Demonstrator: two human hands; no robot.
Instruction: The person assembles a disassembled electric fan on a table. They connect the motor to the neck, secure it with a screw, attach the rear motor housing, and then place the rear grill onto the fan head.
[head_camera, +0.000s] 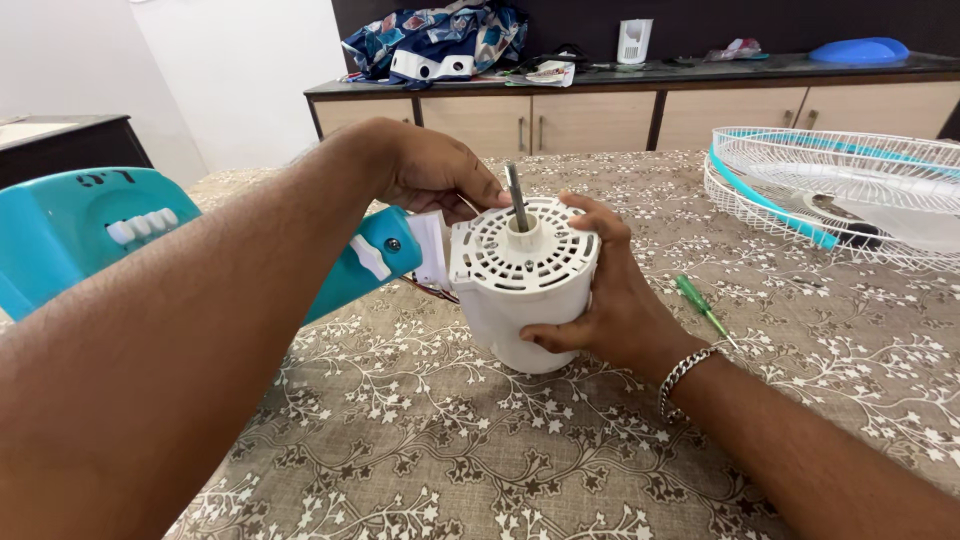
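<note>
Our right hand (610, 300) wraps its fingers (590, 215) around the white plastic cylindrical fan motor housing (520, 290) – steel shaft (516, 196) up – above the floral-clothed surface (400, 430); our left hand (430, 165) pinches its rear edge, beside the turquoise fan stand (90, 230)

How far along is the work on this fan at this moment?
Done: the white wire fan guards with a teal rim lie off to the side, and the metal shaft stands bare. In hand: the right hand grips the white cylindrical motor housing, and the left hand touches its back edge. Left: the housing remains joined to the teal fan body; the green screwdriver lies unused.
</note>
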